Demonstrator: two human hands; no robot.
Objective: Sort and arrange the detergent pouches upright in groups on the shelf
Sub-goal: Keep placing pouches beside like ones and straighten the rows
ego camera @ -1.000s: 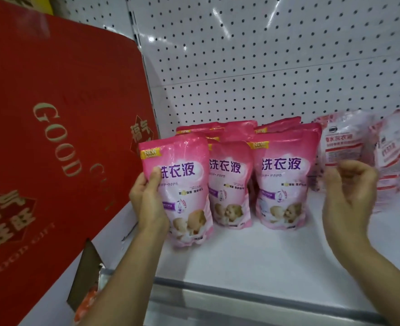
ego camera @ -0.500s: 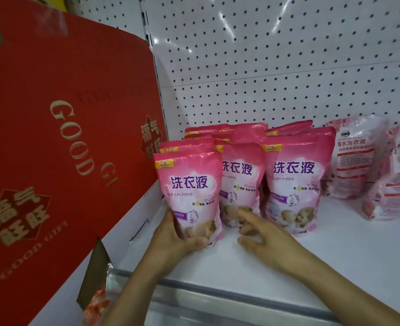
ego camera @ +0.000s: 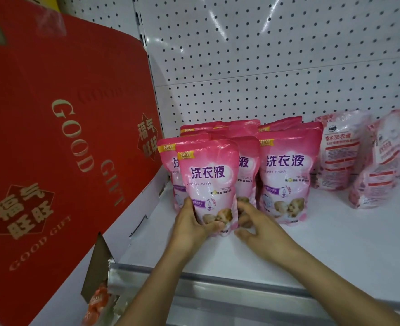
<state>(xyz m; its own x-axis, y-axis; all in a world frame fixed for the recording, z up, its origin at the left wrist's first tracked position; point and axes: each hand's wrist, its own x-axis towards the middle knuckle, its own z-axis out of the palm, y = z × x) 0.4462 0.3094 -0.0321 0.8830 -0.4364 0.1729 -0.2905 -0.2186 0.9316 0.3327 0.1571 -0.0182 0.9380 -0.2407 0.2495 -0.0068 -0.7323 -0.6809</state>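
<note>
Glossy pink plastic film, crinkled and catching the light, forms the front pouch [ego camera: 209,184], a soft rounded-top bag printed with purple characters, a yellow "NEW" tag at its upper left and a small picture near its base. It is held upright on the white shelf [ego camera: 335,243], in front of the other pouches, its base on or just above the surface. The left hand [ego camera: 192,225] is wrapped round its lower left edge, thumb laid across the front near the bottom. The right hand [ego camera: 256,222] is set against the lower right edge with fingers bent; whether they truly pinch the film cannot be told, since the fingertips are hidden behind the pouch.

More pink pouches [ego camera: 285,175] of the same print are stood upright behind and to the right, several largely covered so that only their top seals are seen. Two paler pouches [ego camera: 340,151] with red and white print are leaned near the perforated white back panel [ego camera: 264,55], their lettering too blurred to read fully. A matte red cardboard box [ego camera: 53,137] with gold lettering is tilted at the left and cut off by the frame edge. A clear plastic strip [ego camera: 217,281] runs along the shelf's front edge.
</note>
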